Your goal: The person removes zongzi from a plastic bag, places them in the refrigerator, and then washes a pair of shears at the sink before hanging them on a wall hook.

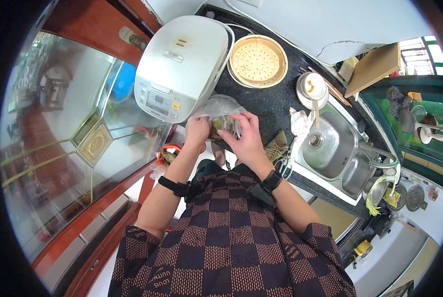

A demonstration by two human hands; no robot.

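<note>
A clear plastic bag (225, 105) with something greenish-brown inside is between my two hands at the counter's front edge. My left hand (197, 132) is closed on the bag's left side. My right hand (249, 140) grips its right side, the thumb and fingers curled at the plastic. The contents are partly hidden by the crinkled film and my fingers. Close to my right wrist lie a brown, stringy bundle (279, 142) and a pair of scissors (284, 166).
A white rice cooker (182, 59) stands at the left, beside a round bamboo steamer (259, 60). Stacked bowls (312, 90) with chopsticks and a crumpled cloth (299, 122) are near the steel sink (325, 148). Below my left forearm is an orange-rimmed container (171, 147).
</note>
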